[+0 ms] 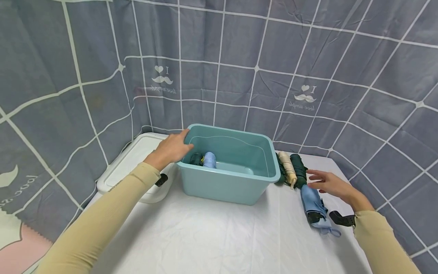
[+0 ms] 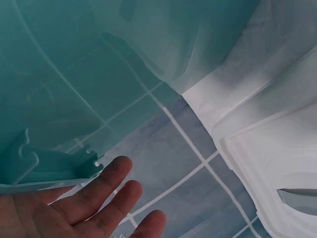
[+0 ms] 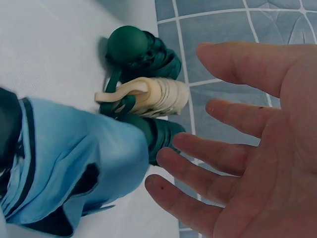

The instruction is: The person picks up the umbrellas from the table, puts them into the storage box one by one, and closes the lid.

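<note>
My left hand (image 1: 171, 149) rests on the left rim of a teal plastic bin (image 1: 219, 186), thumb over the inner side. In the left wrist view its other fingers (image 2: 116, 198) extend loosely outside the wall. Inside the bin lie a dark green folded umbrella (image 1: 196, 159) and a light blue one (image 1: 209, 160). My right hand (image 1: 330, 186) hovers with spread fingers beside a blue folded umbrella (image 1: 313, 203), holding nothing. Beyond that umbrella, a cream folded umbrella (image 1: 286, 165) lies between two dark green umbrellas (image 3: 143, 52), seen end-on in the right wrist view.
A white lid (image 1: 137, 152) lies left of the bin, partly under my left forearm. White cloth (image 1: 212, 236) covers the table. Grey checked curtains (image 1: 239, 45) enclose the back and both sides.
</note>
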A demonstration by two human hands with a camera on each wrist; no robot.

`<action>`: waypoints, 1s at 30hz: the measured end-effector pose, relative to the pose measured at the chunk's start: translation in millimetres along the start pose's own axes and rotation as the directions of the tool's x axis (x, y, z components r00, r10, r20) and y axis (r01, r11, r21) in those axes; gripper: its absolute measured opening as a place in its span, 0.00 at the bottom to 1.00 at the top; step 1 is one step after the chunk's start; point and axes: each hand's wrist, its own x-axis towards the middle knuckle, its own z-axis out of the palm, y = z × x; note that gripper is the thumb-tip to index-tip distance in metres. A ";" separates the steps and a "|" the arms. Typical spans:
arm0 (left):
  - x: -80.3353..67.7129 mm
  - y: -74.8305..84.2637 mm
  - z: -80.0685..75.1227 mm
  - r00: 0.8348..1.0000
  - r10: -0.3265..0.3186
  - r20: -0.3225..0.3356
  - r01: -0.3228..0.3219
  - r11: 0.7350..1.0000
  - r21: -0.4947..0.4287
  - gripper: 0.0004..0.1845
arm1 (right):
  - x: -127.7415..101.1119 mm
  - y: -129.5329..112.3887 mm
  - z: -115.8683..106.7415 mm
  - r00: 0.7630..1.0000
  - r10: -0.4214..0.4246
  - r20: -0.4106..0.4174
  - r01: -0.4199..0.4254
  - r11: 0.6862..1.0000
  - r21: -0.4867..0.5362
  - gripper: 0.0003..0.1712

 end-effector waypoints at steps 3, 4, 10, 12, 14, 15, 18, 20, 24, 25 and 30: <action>0.4 0.8 -0.5 1.000 -0.002 0.000 0.002 1.000 0.003 0.40 | -0.5 2.3 2.4 1.000 0.019 -0.001 -0.019 1.000 -0.023 0.42; 0.5 1.0 -0.9 1.000 -0.003 -0.001 0.003 1.000 0.005 0.40 | -0.8 3.0 3.0 1.000 0.022 -0.002 -0.022 0.999 -0.031 0.42; 1.4 1.6 -1.6 1.000 -0.003 0.004 0.003 1.000 0.012 0.40 | -4.4 7.3 7.7 0.999 0.036 0.000 -0.036 0.997 -0.068 0.43; 1.3 1.6 -1.4 1.000 -0.001 0.006 0.001 1.000 0.012 0.40 | -5.5 8.8 9.2 0.999 0.047 0.010 -0.046 0.997 -0.069 0.44; 1.4 1.3 -1.0 1.000 0.000 0.006 0.000 1.000 0.010 0.40 | -6.5 9.5 10.3 0.998 0.057 0.017 -0.055 0.996 -0.074 0.44; 1.4 1.2 -1.0 1.000 -0.001 0.004 0.001 1.000 0.008 0.40 | -7.0 9.5 10.7 0.998 0.062 0.017 -0.061 0.995 -0.081 0.45; 1.1 0.7 -0.6 1.000 -0.003 0.001 0.003 1.000 0.004 0.40 | -8.1 11.3 12.1 0.997 0.081 0.016 -0.078 0.991 -0.113 0.46; 0.6 0.7 -0.2 1.000 -0.002 0.002 0.002 1.000 0.003 0.40 | -8.3 12.9 13.6 0.995 0.101 0.020 -0.098 0.987 -0.125 0.46; 0.0 1.2 0.1 1.000 -0.003 0.007 0.003 1.000 0.001 0.40 | -7.7 17.9 17.9 0.989 0.141 0.043 -0.136 0.985 -0.110 0.48; 0.0 1.3 0.1 1.000 -0.005 0.008 0.005 1.000 0.001 0.40 | -7.5 18.9 19.1 0.988 0.149 0.045 -0.144 0.984 -0.107 0.48; -0.7 2.1 -1.2 1.000 -0.011 0.011 0.011 1.000 -0.001 0.41 | -5.4 23.2 26.4 0.982 0.186 0.031 -0.180 0.975 -0.133 0.51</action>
